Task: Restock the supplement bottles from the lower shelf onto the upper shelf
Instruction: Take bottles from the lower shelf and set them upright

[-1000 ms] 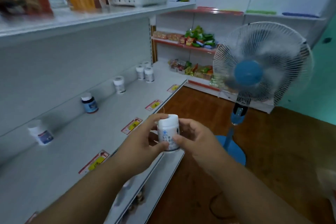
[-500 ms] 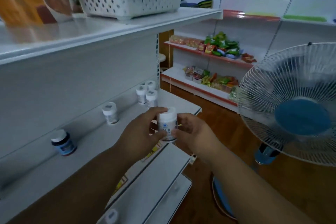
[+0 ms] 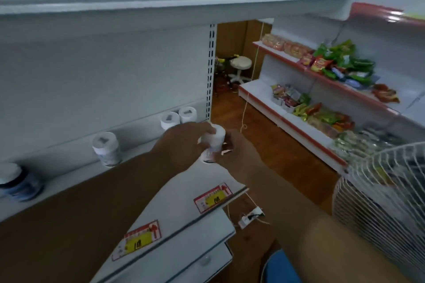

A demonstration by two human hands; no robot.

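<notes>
The red and yellow price tags (image 3: pixel 212 197) on the shelf edge have writing too blurry to read, and so does the label on the white bottle (image 3: pixel 212 142). The left hand (image 3: pixel 184 138) and right hand (image 3: pixel 239 147) both curl around this one bottle, holding it between them above the shelf (image 3: pixel 76 181). Four more bottles stand at the back: three white bottles (image 3: pixel 107 148) and one dark blue bottle (image 3: pixel 19 181).

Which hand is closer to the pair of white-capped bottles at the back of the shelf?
Left. The left hand sits just in front of the two white-capped bottles; the right hand is further right.
</notes>
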